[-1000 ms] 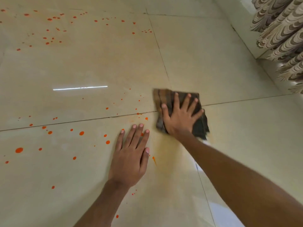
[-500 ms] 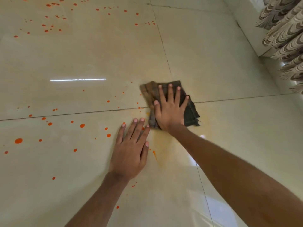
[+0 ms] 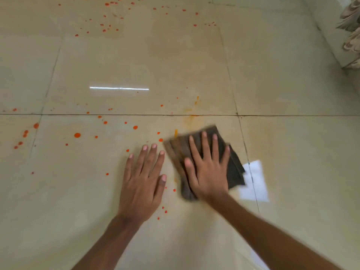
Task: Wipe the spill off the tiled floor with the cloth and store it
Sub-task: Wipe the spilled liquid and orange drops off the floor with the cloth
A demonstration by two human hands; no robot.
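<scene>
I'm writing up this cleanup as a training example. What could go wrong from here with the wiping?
The cloth under the right hand may spread the spill rather than lift it: a faint orange smear marks the floor just beyond it. The left hand lies flat on the floor with orange drops close beside it, so it could drag or pick them up. The far scatter of drops near the top edge is easy to miss.

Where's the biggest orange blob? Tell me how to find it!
Find the long grout line crossing the tiled floor. Just on its near side, well left of the left hand, sits the biggest orange drop: round, solid, larger than every speck around it.
</scene>
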